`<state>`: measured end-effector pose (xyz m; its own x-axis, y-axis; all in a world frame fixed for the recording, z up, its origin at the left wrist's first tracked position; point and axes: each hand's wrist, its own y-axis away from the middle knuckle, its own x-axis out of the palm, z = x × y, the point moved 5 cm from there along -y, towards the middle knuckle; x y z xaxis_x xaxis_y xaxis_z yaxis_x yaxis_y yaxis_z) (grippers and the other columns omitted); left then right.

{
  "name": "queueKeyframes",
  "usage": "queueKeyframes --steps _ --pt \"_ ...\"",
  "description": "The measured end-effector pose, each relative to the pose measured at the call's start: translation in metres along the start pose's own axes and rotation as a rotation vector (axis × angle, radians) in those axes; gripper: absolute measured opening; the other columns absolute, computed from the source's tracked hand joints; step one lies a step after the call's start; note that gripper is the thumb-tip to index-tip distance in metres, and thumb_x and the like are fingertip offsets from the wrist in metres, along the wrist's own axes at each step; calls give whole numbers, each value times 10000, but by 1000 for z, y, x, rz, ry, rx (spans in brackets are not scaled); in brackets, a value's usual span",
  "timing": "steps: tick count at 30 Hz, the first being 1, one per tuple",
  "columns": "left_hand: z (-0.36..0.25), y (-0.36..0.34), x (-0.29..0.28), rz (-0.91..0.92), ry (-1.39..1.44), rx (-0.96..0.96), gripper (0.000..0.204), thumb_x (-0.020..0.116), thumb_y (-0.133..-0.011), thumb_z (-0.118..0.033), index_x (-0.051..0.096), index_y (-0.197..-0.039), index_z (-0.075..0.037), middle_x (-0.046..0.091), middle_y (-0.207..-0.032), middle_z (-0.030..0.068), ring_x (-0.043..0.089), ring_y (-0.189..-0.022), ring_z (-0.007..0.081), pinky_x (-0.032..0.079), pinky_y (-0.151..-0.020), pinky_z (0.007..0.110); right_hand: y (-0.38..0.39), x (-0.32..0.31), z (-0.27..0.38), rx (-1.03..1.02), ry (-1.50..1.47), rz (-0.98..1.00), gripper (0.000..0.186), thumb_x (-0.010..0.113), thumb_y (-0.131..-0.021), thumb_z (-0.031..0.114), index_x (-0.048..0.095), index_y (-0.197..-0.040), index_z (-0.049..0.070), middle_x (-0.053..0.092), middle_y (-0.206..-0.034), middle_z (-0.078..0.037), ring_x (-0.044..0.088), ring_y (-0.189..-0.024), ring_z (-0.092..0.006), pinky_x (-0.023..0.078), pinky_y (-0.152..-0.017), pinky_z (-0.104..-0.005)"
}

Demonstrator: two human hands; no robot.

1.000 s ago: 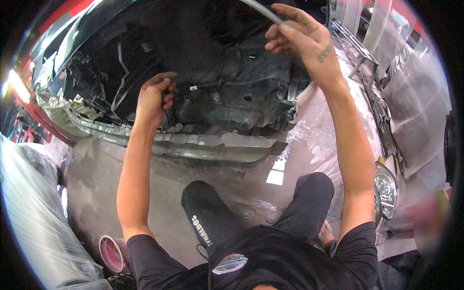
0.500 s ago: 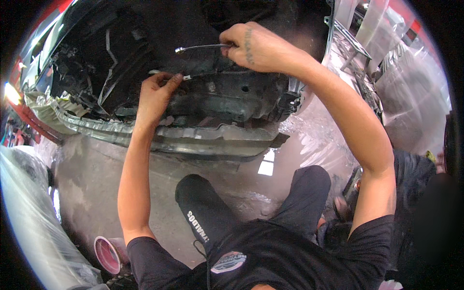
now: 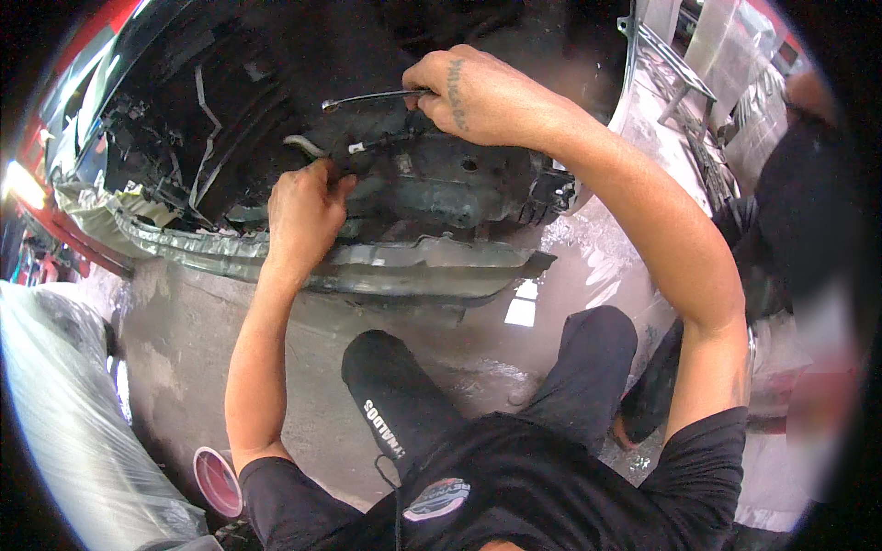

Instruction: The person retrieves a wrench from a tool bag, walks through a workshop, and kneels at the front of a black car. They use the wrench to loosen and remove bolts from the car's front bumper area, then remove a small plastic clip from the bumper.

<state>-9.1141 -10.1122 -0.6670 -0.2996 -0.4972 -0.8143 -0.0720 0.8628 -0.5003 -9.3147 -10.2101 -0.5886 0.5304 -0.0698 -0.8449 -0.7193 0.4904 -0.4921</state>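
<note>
My right hand (image 3: pixel 469 96) is closed round a slim metal wrench (image 3: pixel 372 97), whose rounded bright end points left. It is held above the dark, stripped end of a vehicle body (image 3: pixel 441 197). Lower and to the left, my left hand (image 3: pixel 308 211) is over the same body, thumb apart from the bent fingers, with nothing visible between them. Just beyond its fingertips lies a pale curved piece (image 3: pixel 303 144), its kind unclear. A small white connector (image 3: pixel 356 148) on a dark wire shows a little to the right of it, apart from the hand.
A ragged bent metal strip (image 3: pixel 413 266) runs along the body's near edge. Plastic sheeting (image 3: pixel 73 413) hangs at the left, beside a pinkish tub (image 3: pixel 219 481). A metal frame (image 3: pixel 684 96) stands at the right, where another person in dark clothes (image 3: pixel 799 202) is close by.
My left hand has let go of the white connector and moved down towards me. My right hand has shifted slightly left with the wrench. The other person has come further into view at the right.
</note>
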Motion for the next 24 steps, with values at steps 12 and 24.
queueKeyframes --steps 12,24 --pt "-5 4 2 -22 -105 -51 281 688 -958 -243 694 -842 12 707 -838 260 690 -836 481 526 -741 574 2 7 13 -67 -38 73 238 605 -840 87 742 -1019 14 725 -967 -283 706 -954 -474 561 -842 -553" --pt "33 -1 20 265 578 -479 314 716 -976 -256 693 -895 47 696 -689 145 670 -644 328 510 -638 470 0 -5 7 -83 -102 -50 199 591 -905 73 703 -1026 -39 708 -942 -275 692 -930 -454 535 -822 -503"
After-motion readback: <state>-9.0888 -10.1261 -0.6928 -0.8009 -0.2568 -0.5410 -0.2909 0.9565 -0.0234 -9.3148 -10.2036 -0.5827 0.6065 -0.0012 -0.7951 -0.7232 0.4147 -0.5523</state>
